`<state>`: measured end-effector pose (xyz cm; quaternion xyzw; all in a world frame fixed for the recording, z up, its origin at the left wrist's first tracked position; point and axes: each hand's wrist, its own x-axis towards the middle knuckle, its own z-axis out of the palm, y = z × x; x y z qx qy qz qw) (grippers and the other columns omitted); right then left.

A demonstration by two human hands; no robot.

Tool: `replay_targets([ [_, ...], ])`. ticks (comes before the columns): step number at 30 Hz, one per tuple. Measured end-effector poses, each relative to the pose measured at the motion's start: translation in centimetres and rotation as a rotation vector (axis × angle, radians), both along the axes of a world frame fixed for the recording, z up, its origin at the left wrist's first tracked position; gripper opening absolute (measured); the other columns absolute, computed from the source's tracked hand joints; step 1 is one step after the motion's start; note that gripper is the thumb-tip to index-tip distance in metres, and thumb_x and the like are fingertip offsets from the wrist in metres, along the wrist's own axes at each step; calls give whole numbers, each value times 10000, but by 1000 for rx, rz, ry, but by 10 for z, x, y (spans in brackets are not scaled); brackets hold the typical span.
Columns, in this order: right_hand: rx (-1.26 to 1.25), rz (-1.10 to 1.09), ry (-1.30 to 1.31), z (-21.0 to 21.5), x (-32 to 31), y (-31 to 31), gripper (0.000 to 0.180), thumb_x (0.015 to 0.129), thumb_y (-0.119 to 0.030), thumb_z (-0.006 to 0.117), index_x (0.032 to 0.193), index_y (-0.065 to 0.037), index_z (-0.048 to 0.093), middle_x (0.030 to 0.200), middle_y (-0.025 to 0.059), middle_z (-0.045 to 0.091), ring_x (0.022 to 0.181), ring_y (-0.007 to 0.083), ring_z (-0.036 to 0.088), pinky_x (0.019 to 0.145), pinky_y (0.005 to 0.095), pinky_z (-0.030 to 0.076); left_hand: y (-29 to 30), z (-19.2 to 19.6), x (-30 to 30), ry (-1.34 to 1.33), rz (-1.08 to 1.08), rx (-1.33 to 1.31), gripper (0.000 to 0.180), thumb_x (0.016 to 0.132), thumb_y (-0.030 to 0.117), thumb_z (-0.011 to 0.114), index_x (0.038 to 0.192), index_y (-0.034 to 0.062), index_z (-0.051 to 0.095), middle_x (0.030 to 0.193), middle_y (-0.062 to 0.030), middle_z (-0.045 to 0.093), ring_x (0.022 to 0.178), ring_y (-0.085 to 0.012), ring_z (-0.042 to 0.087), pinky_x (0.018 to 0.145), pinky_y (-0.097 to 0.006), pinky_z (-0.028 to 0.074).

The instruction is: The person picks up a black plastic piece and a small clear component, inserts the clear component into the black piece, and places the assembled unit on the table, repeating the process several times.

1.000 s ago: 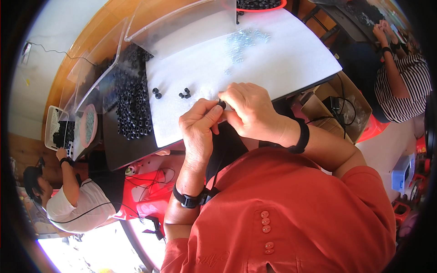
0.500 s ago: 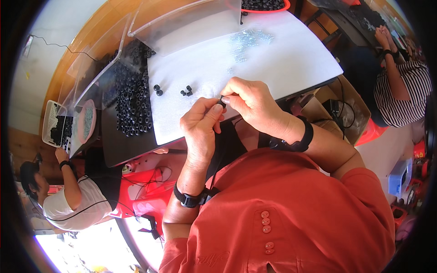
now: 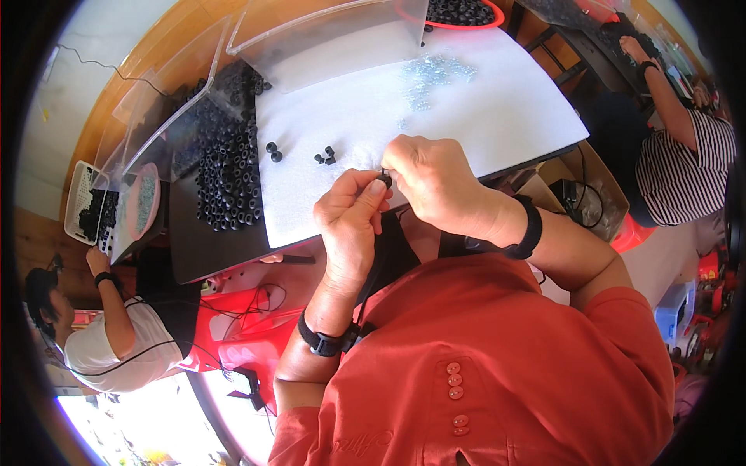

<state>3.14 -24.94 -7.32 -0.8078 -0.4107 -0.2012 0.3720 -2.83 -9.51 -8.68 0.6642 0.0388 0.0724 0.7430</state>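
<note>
Just past the table's near edge, my left hand [image 3: 346, 229] grips a small round black part [image 3: 384, 180] between thumb and fingertips. My right hand [image 3: 435, 182] is closed in a pinch right against that part; whatever sits between its fingers is mostly hidden. Beyond my hands, on the white sheet [image 3: 513, 116], lie a pair of black parts [image 3: 274, 153] and a little cluster of black pieces [image 3: 326, 156]. Small clear bluish pieces [image 3: 435, 74] are scattered farther back. Many ring-shaped black parts [image 3: 229, 175] are heaped on the dark tabletop at the left.
Clear plastic panels [image 3: 334, 50] stand at the back and left. A red tray [image 3: 497, 22] of black parts is at the far edge. A person in white [image 3: 124, 346] works at left, near a white basket [image 3: 75, 210]; another in stripes [image 3: 684, 171] at right, beyond a cardboard box [image 3: 614, 190].
My right hand has turned, its knuckles now higher over the black part. My left hand keeps its grip. The whole view has shifted slightly.
</note>
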Motion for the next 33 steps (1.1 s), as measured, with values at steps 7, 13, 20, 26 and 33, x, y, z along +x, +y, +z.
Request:
replay_targets([
  [7, 54, -82, -91, -7, -8, 7, 220, 748, -44, 673, 876, -51, 494, 758, 102, 577, 670, 307, 606, 521, 429, 454, -6, 1, -1, -1, 70, 23, 143, 966, 55, 597, 994, -60, 678, 742, -84, 656, 546, -91, 522, 475, -210, 382],
  [13, 203, -8, -41, -4, -13, 4, 189, 816, 44, 641, 949, -36, 533, 711, 105, 579, 575, 303, 601, 496, 372, 445, -4, 5, -2, -25, 52, -43, 178, 975, 65, 578, 985, -88, 667, 755, -109, 665, 579, -153, 589, 512, -243, 457],
  [20, 193, -65, 21, -10, -11, 7, 299, 717, -50, 708, 898, -56, 471, 761, 109, 592, 654, 328, 622, 530, 433, 469, -8, 9, -5, 54, 21, -219, 154, 967, 56, 596, 964, -82, 664, 786, -111, 678, 588, -148, 589, 541, -252, 479],
  [26, 149, -59, -85, -11, -10, 1, 330, 691, -44, 733, 906, -57, 483, 745, 105, 583, 624, 315, 616, 504, 413, 458, -17, 16, -8, 82, -14, -191, 158, 975, 60, 577, 988, -79, 652, 780, -113, 674, 584, -158, 597, 536, -254, 481],
  [33, 145, -47, -25, -12, -14, -3, 319, 722, -109, 734, 917, -45, 490, 751, 124, 624, 654, 340, 643, 527, 438, 479, -18, 19, -7, 146, -27, -115, 205, 995, 94, 560, 968, -87, 652, 763, -115, 664, 575, -173, 603, 502, -270, 467],
])
